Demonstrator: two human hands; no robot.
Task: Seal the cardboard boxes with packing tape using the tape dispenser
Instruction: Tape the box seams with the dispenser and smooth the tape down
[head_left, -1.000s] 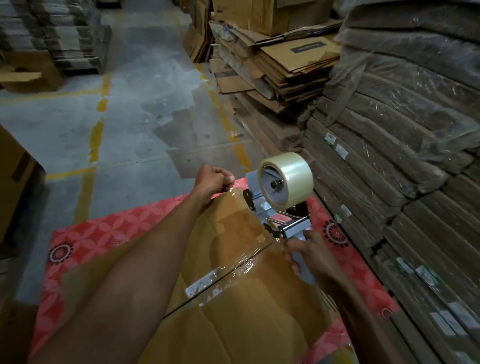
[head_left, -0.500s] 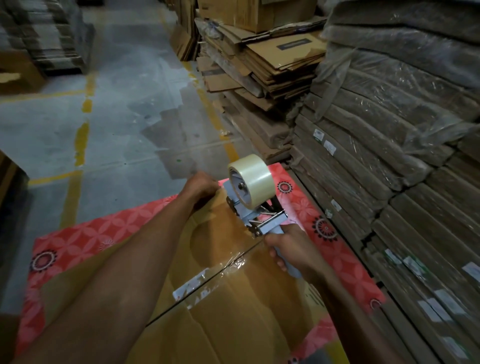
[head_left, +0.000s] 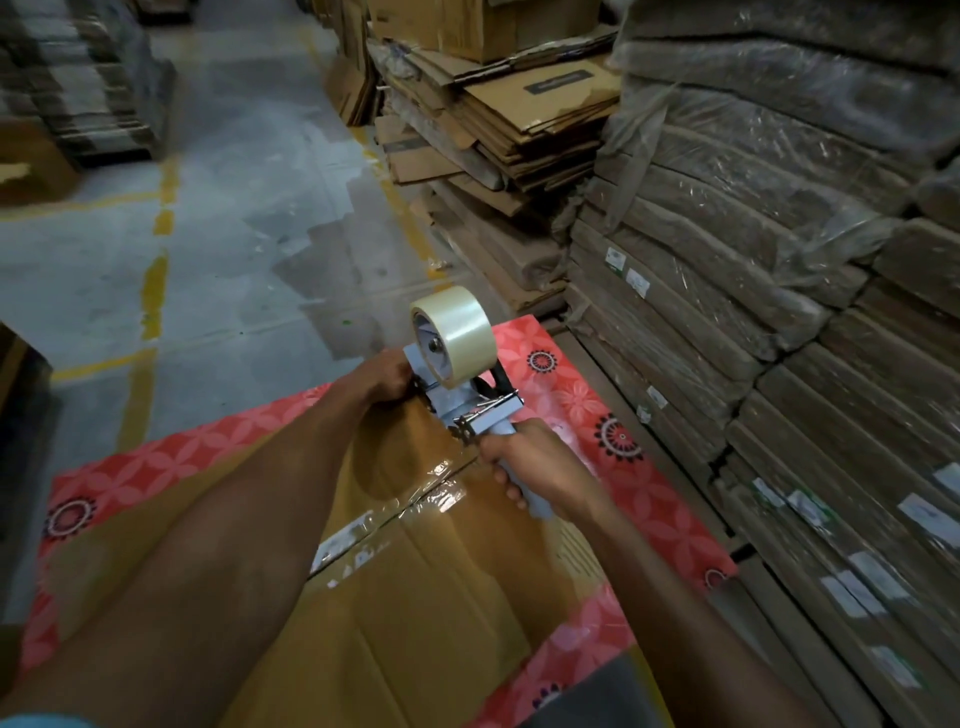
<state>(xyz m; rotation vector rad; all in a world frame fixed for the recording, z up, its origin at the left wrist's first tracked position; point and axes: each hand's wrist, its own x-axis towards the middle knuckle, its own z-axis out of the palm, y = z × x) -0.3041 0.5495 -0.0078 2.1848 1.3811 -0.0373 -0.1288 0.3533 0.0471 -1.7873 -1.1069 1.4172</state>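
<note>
A brown cardboard box (head_left: 415, 597) lies in front of me on a red patterned mat (head_left: 156, 457). A strip of clear tape (head_left: 415, 499) runs along its centre seam. My right hand (head_left: 535, 462) grips the grey handle of the tape dispenser (head_left: 467, 405), which carries a roll of clear tape (head_left: 452, 332) and rests at the far edge of the box. My left hand (head_left: 384, 374) is closed at that far edge, right beside the dispenser's front; what its fingers pinch is hidden.
Tall stacks of wrapped flat cardboard (head_left: 779, 312) rise close on the right. Loose flattened boxes (head_left: 493, 114) pile up behind the mat. Grey concrete floor with yellow lines (head_left: 156, 291) stretches ahead and left, with more stacks (head_left: 78, 93) at far left.
The dispenser has travelled away from me along the seam to the box's far edge, closing the gap to my left hand. The view has shifted slightly.
</note>
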